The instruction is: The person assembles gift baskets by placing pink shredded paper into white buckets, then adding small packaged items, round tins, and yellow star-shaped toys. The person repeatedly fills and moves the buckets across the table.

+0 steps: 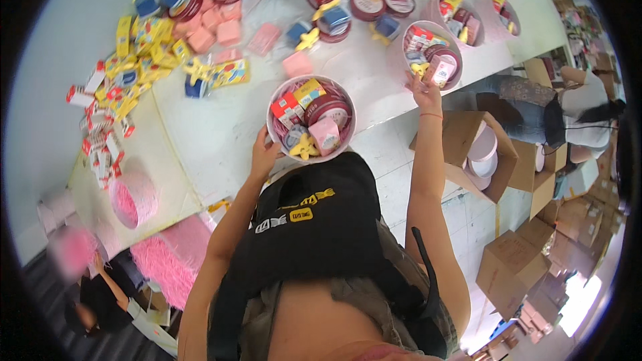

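Observation:
In front of me at the table's near edge stands a round pink gift tub [273, 127]. Inside it are a red-and-white box [288, 111], a yellow packet [309, 92], a dark red round tin [336, 115], a pink box [326, 136] and a yellow star-shaped piece [305, 148]. My left hand [265, 153] is closed against the tub's lower left side. Out to the right, my right hand [425, 93] grips the near rim of a second filled tub [409, 60], its fingers beside a small pink box [441, 70].
Two more filled tubs stand farther right. Red tins [368, 5], pink packs [201, 39], yellow packets [148, 41] and small red-and-white boxes [101, 146] lie in piles. A tub of pink shreds [133, 202] stands left. Other people and cardboard boxes [511, 264] are nearby.

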`<state>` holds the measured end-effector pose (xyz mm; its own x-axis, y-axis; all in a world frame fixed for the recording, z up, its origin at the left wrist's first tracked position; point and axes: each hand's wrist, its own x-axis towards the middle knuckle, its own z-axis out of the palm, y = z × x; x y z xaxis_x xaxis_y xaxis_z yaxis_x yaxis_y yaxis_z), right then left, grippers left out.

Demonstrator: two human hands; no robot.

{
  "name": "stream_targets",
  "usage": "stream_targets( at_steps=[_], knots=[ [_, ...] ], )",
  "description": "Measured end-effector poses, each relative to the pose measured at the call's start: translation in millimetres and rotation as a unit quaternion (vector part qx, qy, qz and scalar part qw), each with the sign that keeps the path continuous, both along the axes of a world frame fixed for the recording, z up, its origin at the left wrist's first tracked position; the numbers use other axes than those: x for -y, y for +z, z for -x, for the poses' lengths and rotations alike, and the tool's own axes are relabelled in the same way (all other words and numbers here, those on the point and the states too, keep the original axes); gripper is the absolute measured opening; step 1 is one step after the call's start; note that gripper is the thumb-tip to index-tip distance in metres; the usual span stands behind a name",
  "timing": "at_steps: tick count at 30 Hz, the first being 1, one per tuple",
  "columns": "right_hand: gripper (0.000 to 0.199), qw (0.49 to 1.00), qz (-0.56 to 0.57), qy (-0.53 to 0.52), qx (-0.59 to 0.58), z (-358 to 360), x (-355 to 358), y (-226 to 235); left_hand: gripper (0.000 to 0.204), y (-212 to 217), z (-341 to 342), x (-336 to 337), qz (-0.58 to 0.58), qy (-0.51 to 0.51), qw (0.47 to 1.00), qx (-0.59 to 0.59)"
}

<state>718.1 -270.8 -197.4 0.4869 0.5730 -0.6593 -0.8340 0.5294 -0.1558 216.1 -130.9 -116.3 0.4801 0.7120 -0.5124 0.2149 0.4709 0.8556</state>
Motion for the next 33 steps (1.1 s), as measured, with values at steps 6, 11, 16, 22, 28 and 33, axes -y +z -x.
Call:
stream_targets(
  at_steps=[6,11,16,22,28,33],
  knots=[
    [0.063,0.998,0.002,-0.043,0.054,-35,18,29,0.064,-29,-104,10,0.031,-0.02,0.998,0.041],
    [0.058,0.871,0.3,0.198,0.336,15,54,48,0.064,-27,-201,-2,0.012,-0.061,0.998,0.026],
    [0.063,0.804,0.342,0.212,0.437,38,60,71,0.058,-31,-292,-8,-0.017,-0.054,0.998,0.019],
    [0.06,0.72,0.382,0.135,0.563,36,45,63,0.041,-80,-273,-27,-0.062,-0.02,0.995,0.071],
    [0.042,0.539,0.471,0.029,0.698,128,40,97,0.025,-118,2,-97,-0.264,0.168,0.935,-0.169],
    [0.038,0.577,0.392,0.121,0.706,217,0,80,0.04,-81,345,-152,-0.316,0.335,0.72,-0.519]
  ],
)
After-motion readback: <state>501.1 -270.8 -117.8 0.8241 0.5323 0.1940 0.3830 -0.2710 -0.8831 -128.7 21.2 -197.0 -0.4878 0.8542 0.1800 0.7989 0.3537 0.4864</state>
